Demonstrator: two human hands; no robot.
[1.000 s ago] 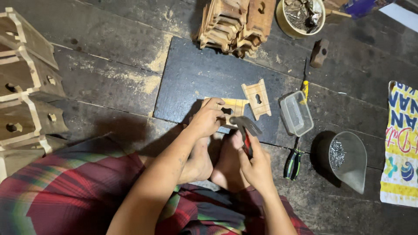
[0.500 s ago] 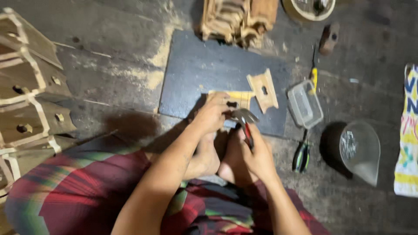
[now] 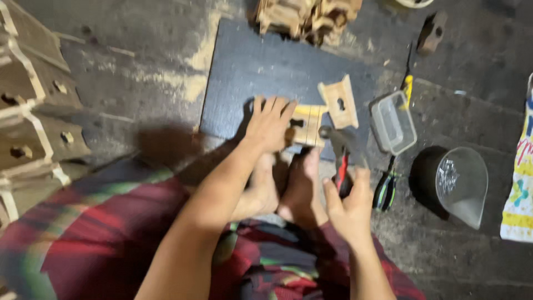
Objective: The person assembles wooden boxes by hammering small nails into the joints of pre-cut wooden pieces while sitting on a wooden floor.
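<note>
My left hand [image 3: 268,123] presses flat on a small wooden piece [image 3: 308,124] that lies on a dark board [image 3: 250,66] on the floor. My right hand [image 3: 350,203] grips the red and black handle of a hammer [image 3: 340,151]; its metal head hangs just right of the wooden piece. A second cut wooden piece [image 3: 340,102] with a keyhole-shaped hole lies on the board beside them. My bare feet [image 3: 288,186] rest at the board's near edge.
A clear plastic box [image 3: 393,122], a yellow-handled tool [image 3: 407,89] and a green-handled tool [image 3: 384,191] lie to the right. A clear bowl [image 3: 461,183] stands further right. Wooden birdhouses [image 3: 28,105] line the left; wooden parts [image 3: 305,16] are heaped at the top.
The view has shifted closer and downward. My left hand has spread flatter over the wooden piece, and my right hand has drawn the hammer slightly back and to the right.
</note>
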